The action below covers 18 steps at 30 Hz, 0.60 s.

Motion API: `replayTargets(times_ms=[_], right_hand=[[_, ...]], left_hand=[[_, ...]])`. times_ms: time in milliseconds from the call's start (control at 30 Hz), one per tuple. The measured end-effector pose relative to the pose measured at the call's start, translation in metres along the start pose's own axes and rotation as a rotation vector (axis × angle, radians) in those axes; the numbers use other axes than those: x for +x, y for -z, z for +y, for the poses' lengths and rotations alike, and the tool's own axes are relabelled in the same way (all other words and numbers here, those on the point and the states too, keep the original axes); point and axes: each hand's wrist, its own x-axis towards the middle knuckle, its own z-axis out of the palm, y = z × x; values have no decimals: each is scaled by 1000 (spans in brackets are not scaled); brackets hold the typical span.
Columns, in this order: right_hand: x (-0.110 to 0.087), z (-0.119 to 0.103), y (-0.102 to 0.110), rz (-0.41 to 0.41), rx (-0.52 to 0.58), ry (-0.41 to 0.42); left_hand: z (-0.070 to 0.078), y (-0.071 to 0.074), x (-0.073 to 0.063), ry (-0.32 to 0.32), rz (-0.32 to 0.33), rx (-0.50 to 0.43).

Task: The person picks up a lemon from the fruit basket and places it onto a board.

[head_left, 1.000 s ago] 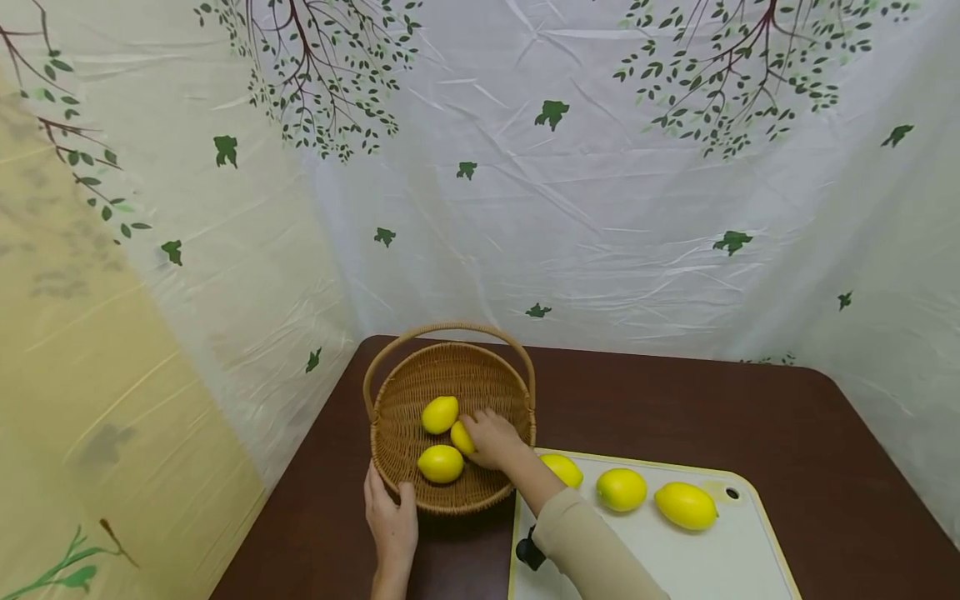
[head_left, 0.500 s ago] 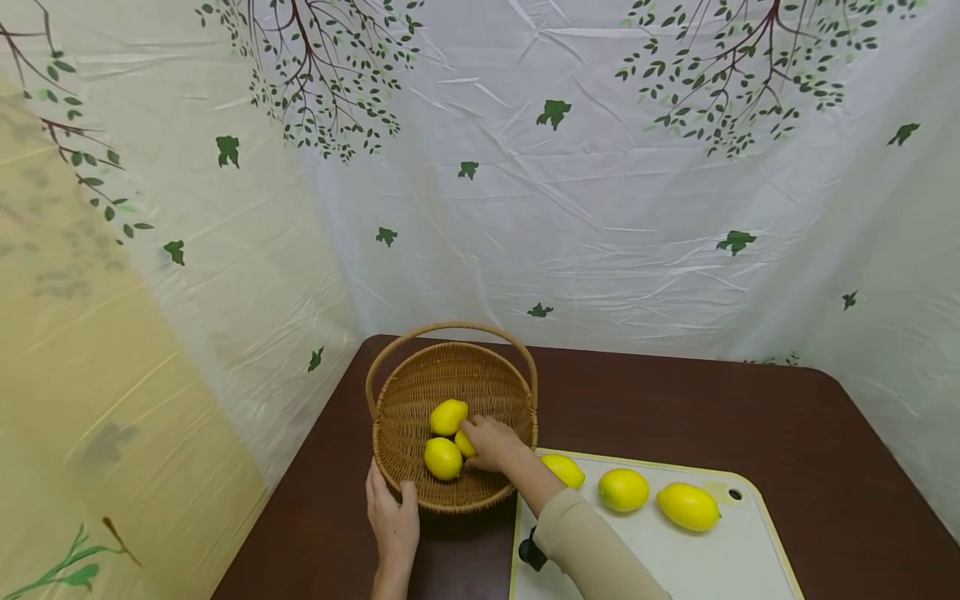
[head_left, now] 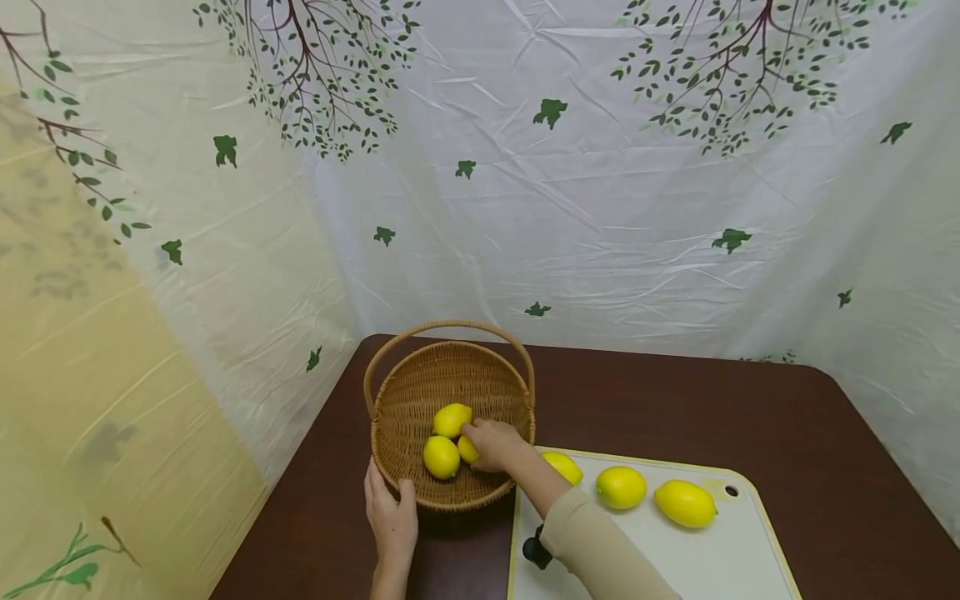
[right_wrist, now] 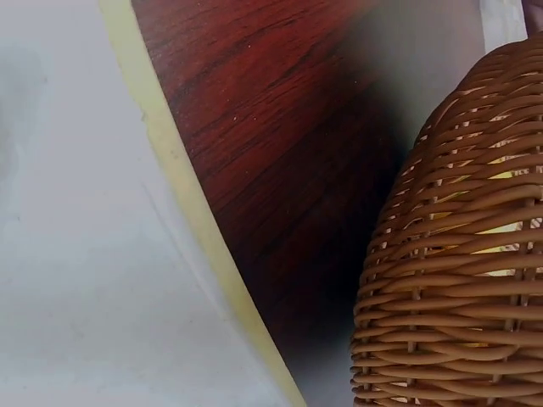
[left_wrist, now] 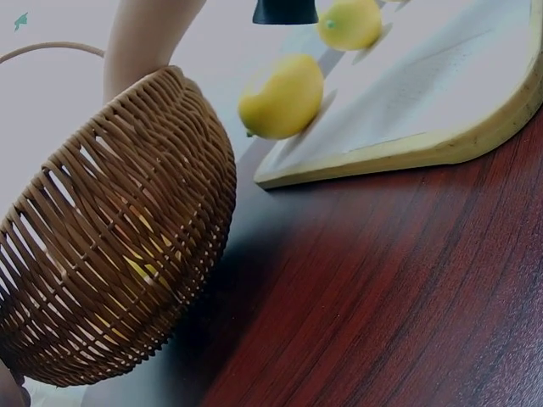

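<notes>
- Left hand points forward, thumb parted from the fingers.
- Right forearm slants forward and leftward, beige sleeve ending partway along it.
- Right hand sits back uppermost, fingers bent downward.

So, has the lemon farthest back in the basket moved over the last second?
Yes. In the head view, the back lemon has shifted rightward and slightly nearer the person, judged against the board.

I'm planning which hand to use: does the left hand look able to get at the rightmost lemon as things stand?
Probably not directly: the left hand holds the basket, and the right arm crosses between that hand and the rightmost lemon.
</notes>
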Motion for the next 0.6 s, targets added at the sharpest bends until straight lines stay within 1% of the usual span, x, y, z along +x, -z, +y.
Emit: replayTargets(times_ms=[133, 300, 433, 600], right_hand=[[-2, 0, 2, -2, -10, 7], [-7, 1, 7, 25, 7, 20], [-10, 2, 11, 54, 21, 27], [-11, 3, 14, 69, 34, 37]], left_hand=[[-1, 0, 1, 8, -5, 3], [-1, 0, 0, 22, -15, 2], [-1, 1, 0, 21, -21, 2], [-1, 1, 0, 11, -16, 5]])
